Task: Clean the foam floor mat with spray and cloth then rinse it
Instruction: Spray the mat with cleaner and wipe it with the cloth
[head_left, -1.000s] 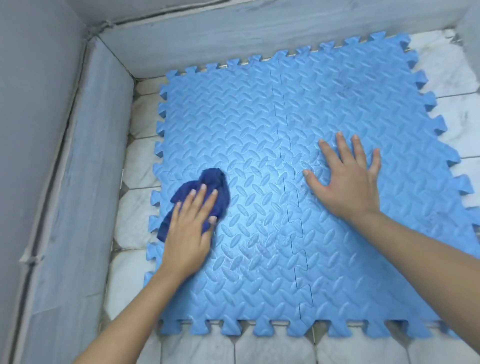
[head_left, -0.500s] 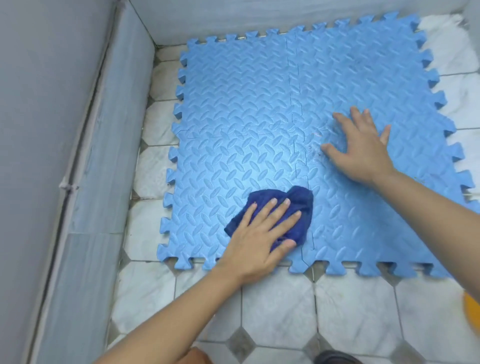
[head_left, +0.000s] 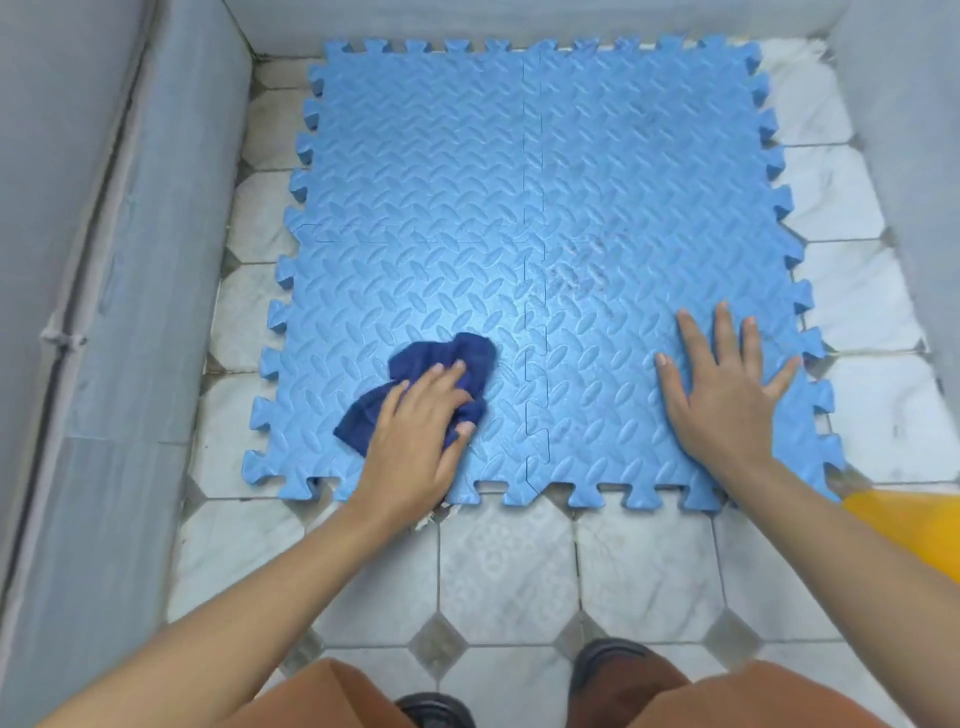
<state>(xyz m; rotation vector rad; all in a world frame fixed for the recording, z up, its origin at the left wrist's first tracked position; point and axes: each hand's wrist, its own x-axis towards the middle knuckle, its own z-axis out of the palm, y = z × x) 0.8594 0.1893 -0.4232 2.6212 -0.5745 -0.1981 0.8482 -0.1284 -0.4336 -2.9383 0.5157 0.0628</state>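
A light blue foam mat (head_left: 519, 182) of interlocking tiles lies flat on the tiled floor. My left hand (head_left: 415, 431) presses a crumpled dark blue cloth (head_left: 447, 358) onto the mat's near left part, fingers curled over it. My right hand (head_left: 727, 389) rests flat on the mat's near right corner, fingers spread, holding nothing. A faint whitish smear (head_left: 582, 270) shows near the mat's middle. No spray bottle is in view.
Grey walls (head_left: 78, 260) close in on the left, far and right sides. White marble floor tiles (head_left: 509, 566) surround the mat. A yellow object (head_left: 914, 525) sits at the right edge. My knees and dark shoes (head_left: 608, 654) are at the bottom.
My left hand swept the cloth right along the mat's near edge, then back left. My right hand slid from the mat's middle to its near right corner. The view pulled back.
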